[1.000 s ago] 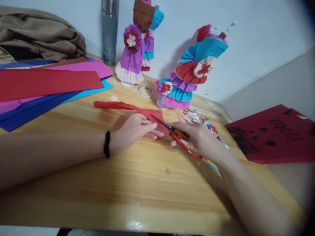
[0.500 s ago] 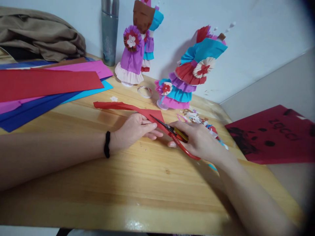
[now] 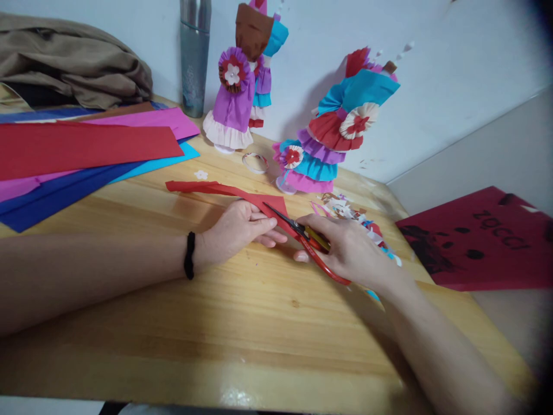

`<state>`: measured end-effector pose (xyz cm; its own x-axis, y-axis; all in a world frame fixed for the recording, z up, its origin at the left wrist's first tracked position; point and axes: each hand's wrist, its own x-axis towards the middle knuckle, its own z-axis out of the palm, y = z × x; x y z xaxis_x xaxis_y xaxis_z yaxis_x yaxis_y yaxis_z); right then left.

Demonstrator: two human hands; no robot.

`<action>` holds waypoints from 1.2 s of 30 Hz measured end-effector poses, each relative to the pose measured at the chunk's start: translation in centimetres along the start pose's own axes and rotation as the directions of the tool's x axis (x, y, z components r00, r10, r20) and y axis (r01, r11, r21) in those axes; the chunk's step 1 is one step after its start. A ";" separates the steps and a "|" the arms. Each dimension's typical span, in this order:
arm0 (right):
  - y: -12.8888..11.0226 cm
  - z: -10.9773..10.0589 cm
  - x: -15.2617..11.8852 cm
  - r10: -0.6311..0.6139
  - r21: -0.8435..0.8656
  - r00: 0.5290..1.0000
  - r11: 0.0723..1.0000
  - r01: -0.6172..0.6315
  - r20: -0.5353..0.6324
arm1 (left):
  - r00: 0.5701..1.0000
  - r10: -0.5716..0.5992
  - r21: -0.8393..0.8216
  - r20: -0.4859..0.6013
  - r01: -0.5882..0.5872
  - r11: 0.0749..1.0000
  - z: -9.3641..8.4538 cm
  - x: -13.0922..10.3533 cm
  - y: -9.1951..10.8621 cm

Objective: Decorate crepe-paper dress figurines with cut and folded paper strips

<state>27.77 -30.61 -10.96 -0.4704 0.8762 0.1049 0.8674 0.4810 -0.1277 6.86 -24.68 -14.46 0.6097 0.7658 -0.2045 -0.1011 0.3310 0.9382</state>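
Note:
My left hand (image 3: 248, 226), with a black band at its wrist, pinches a long strip of red crepe paper (image 3: 207, 187) between thumb and fingers. The strip's free end stretches out to the left above the wooden table. In my right hand (image 3: 345, 245) is a pair of scissors (image 3: 317, 249) with red handles and dark blades. The blades point up and left and lie against the red paper beside my left thumb. Whether the blade edges have paper between them is hard to make out.
Stacked coloured crepe sheets (image 3: 86, 147) lie at left, below a brown cloth (image 3: 78, 66). A bottle (image 3: 194, 63), a purple paper dress figure (image 3: 233, 109) and a tiered one (image 3: 324, 141) stand along the wall. Paper scraps (image 3: 354, 216) and a dark red bag (image 3: 479, 242) are at right.
The whole view has shifted very slightly. Both hands, the red paper and the scissors keep nearly the same positions relative to one another.

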 end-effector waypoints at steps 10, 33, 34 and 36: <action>-0.4 0.1 0.3 -0.002 -0.045 1.000 0.999 0.001 -0.020 | 1.000 0.004 0.010 0.018 -0.004 1.000 0.0 0.1 0.0; -2.5 -1.4 -0.9 -0.177 0.261 0.945 0.960 0.104 0.276 | 0.994 0.107 -0.080 0.038 -0.104 0.991 -0.8 0.5 -0.8; -3.1 -1.1 -0.9 -0.177 0.221 0.931 0.969 0.109 0.320 | 0.994 0.109 -0.075 0.030 -0.106 0.991 -0.8 0.5 -0.8; -4.1 -0.5 -0.7 -0.181 0.120 0.922 0.982 0.148 0.342 | 0.995 0.103 -0.050 0.020 -0.102 0.994 -0.7 0.3 -0.6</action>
<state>24.63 -33.21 -10.06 -0.6464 0.7315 -0.2171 0.7622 0.6059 -0.2280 6.55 -24.28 -15.26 0.6117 0.7845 -0.1015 -0.2019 0.2789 0.9388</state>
